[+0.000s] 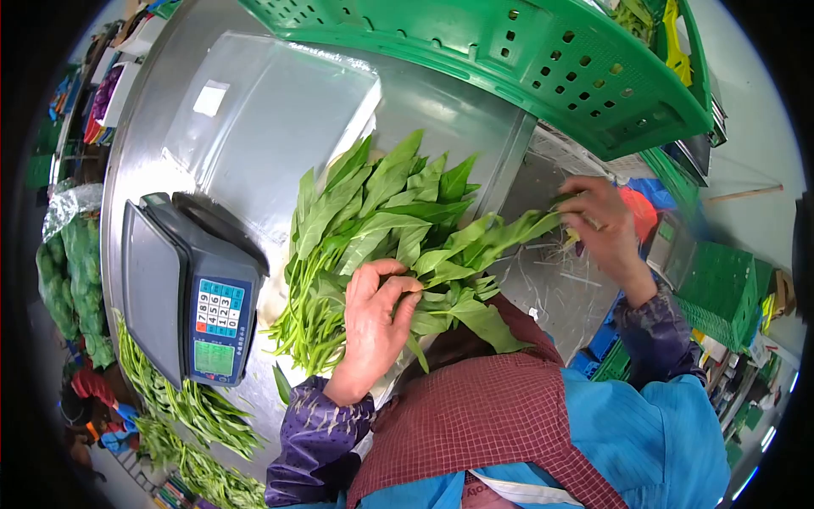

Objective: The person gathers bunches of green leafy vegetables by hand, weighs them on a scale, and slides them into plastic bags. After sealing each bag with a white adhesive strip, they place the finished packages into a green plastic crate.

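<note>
**Greens (381,212) are sorted into a bunch beside the scale (212,314).**
On the steel table (280,119), the greens are clasped at the stems by the left hand (373,327), and a stalk (543,222) is pinched by the right hand (604,222). A steady clasp is called for, judging by the loose leaves.

Scale keypad (219,307): digits 7 8 9, 4 5 6, 1 2 3, 0. Display unreadable.

Two hands show: one left hand (373,327) and one right hand (604,222). There is one bunch of leafy greens (381,212), one bench (280,110), one weighing scale (191,293) with one keypad (219,307), and one large green crate (543,51).
</note>
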A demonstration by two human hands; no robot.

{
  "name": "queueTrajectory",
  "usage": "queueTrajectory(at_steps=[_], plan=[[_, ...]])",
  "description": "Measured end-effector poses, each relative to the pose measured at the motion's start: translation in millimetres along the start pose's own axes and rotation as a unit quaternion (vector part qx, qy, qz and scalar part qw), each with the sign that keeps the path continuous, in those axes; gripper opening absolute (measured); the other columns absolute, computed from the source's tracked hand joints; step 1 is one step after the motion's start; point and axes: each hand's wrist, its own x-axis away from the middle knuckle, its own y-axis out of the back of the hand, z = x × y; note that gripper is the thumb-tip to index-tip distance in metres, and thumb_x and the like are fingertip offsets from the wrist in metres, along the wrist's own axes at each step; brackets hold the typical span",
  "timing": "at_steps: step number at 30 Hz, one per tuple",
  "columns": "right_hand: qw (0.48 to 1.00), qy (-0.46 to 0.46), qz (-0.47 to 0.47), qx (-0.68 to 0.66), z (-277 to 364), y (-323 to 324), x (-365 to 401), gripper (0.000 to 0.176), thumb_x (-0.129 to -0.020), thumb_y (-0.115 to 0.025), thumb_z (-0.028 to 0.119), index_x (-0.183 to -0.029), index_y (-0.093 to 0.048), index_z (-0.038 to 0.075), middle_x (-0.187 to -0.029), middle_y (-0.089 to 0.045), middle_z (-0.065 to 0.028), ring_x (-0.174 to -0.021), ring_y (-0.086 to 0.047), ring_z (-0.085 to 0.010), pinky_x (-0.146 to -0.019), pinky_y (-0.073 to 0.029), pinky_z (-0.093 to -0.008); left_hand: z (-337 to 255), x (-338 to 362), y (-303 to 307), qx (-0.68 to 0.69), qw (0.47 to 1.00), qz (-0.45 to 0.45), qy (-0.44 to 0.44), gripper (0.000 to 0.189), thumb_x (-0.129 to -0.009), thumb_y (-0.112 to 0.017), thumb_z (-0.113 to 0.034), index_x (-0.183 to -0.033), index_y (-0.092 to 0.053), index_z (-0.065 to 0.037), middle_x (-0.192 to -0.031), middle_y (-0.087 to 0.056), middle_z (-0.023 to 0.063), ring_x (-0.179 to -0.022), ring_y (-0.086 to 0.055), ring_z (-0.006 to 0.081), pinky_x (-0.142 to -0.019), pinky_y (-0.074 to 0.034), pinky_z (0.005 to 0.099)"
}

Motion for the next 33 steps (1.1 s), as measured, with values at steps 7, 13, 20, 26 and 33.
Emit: queueTrajectory(at_steps=[7, 13, 20, 26, 33], plan=[[0.926, -0.044, -0.071, 0.367, -52.6, 37.0, 21.8, 0.022, -0.066, -0.066, 0.005, -0.087, -0.062, 0.005, -0.093, -0.06, -0.0086, -0.088, -0.056, -0.0294, -0.073, -0.045, -0.0382, -7.8, -2.0, -3.5, -0.006, 1.0, 0.01, 0.011, 0.017, -0.069, -0.066, 0.002, -0.084, -0.06, -0.004, -0.096, -0.053, 0.0097, -0.091, -0.051, 0.0268, -0.079, -0.042, 0.0338], [0.996, 0.037, 0.029, 0.08, -8.8, -21.7, 23.0, 0.014, -0.071, -0.065, 0.016, -0.083, -0.061, 0.009, -0.081, -0.059, -0.0056, -0.076, -0.057, -0.0259, -0.066, -0.044, -0.0355, -10.3, -2.7, -4.7, -0.035, 0.999, 0.029, -0.007, 0.02, -0.067, -0.067, -0.001, -0.085, -0.061, -0.007, -0.098, -0.053, 0.0069, -0.09, -0.05, 0.0266, -0.076, -0.038, 0.036], [0.995, -0.031, 0.077, -0.047, 20.5, -55.5, 20.2, 0.03, -0.075, -0.066, 0.019, -0.101, -0.052, 0.011, -0.084, -0.058, -0.0043, -0.076, -0.058, -0.0236, -0.065, -0.045, -0.0346, -32.3, -10.6, -10.5, -0.078, 0.994, 0.024, -0.073, 0.023, -0.064, -0.068, -0.001, -0.086, -0.063, -0.007, -0.094, -0.054, 0.0059, -0.09, -0.049, 0.0261, -0.077, -0.038, 0.0357], [0.958, -0.121, 0.088, -0.243, 21.8, -66.9, 16.0, 0.034, -0.076, -0.065, 0.005, -0.104, -0.046, 0.009, -0.081, -0.061, -0.0055, -0.072, -0.06, -0.015, -0.065, -0.045, -0.0278, -31.4, -16.7, -20.6, -0.093, 0.99, 0.068, -0.087, 0.027, -0.064, -0.069, -0.004, -0.09, -0.063, -0.008, -0.094, -0.054, 0.0052, -0.091, -0.048, 0.0267, -0.077, -0.037, 0.0361], [0.928, -0.157, 0.079, -0.327, 42.1, -44.3, 18.7, 0.03, -0.077, -0.06, -0.002, -0.103, -0.045, 0.004, -0.08, -0.06, -0.0026, -0.072, -0.057, -0.0086, -0.065, -0.045, -0.0238, -22.8, -16.9, -10.2, -0.15, 0.986, 0.072, -0.002, 0.041, -0.062, -0.07, -0.006, -0.102, -0.059, -0.007, -0.1, -0.05, 0.0094, -0.093, -0.047, 0.0288, -0.079, -0.037, 0.0386]])
